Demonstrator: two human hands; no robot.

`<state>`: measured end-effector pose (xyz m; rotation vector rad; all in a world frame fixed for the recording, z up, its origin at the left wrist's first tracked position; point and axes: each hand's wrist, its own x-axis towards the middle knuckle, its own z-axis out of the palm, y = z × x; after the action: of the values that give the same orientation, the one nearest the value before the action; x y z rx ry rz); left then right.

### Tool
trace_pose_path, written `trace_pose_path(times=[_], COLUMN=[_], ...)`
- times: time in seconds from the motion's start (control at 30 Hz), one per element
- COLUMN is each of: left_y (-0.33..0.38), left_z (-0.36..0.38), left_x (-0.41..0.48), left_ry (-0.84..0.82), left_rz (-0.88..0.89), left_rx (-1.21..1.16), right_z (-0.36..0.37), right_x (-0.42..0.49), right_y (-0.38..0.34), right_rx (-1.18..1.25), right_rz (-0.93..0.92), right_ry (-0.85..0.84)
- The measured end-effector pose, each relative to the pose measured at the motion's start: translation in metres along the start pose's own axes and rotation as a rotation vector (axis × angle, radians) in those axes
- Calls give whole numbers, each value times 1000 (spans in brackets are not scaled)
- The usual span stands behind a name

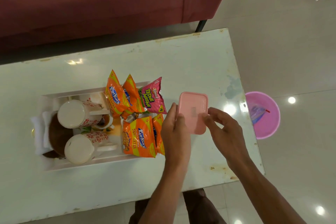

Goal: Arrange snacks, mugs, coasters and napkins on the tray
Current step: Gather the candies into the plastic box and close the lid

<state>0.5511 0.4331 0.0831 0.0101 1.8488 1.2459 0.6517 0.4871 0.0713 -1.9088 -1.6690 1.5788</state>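
A white tray [54, 166] lies on the table. On it two floral mugs [80, 113] [82, 148] lie on their sides over brown coasters [56, 134], beside white napkins [39, 132]. Several orange snack packets [139, 137] and a pink packet [153, 96] fill its right half. Just right of the tray, my left hand [175, 129] grips the left edge of a pink lidded box [193, 112]. My right hand [222, 129] pinches the box's right edge. The box is held above the table.
The white table [181, 56] ends close to my right hand. A pink basin [263, 114] with a plastic bag stands on the floor past that edge. A maroon sofa [91, 2] runs along the far side.
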Motion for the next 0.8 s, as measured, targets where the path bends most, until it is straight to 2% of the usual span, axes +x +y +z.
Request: trace_pose_path(times=[0.1, 0.33, 0.5, 0.8], left_y=[-2, -15, -13, -17], left_z=[-1, 9, 15, 17], left_x=[6, 18, 20, 24], left_ry=[7, -45, -87, -51], left_rz=[-15, -62, -86, -83], left_rx=[23, 179, 224, 281], right_z=[5, 12, 15, 27], right_x=[9, 26, 33, 35], right_y=[1, 10, 10, 9], right_rx=[-12, 132, 82, 48], right_rz=[-37, 81, 90, 87], right_ry=[-16, -56, -104, -120])
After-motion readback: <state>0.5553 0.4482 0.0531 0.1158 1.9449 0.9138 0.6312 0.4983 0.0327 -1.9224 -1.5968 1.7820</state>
